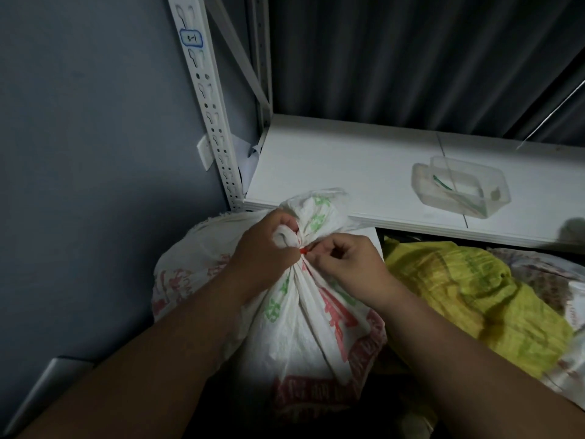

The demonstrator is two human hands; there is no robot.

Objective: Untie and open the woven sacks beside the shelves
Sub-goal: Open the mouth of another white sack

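Observation:
A white woven sack (304,324) with red and green print stands in front of me, its neck gathered and bound by a red tie (303,250). My left hand (262,251) grips the bunched neck just left of the tie. My right hand (345,264) pinches the red tie between thumb and forefinger. The sack's loose top (316,210) flares above both hands. A yellow woven sack (468,299) lies to the right, under the shelf.
A white shelf board (332,166) crosses behind the sack, with a clear plastic box (459,188) on it. A perforated white upright (205,99) stands at the left against a grey wall (95,153). Another printed white sack (563,280) lies far right.

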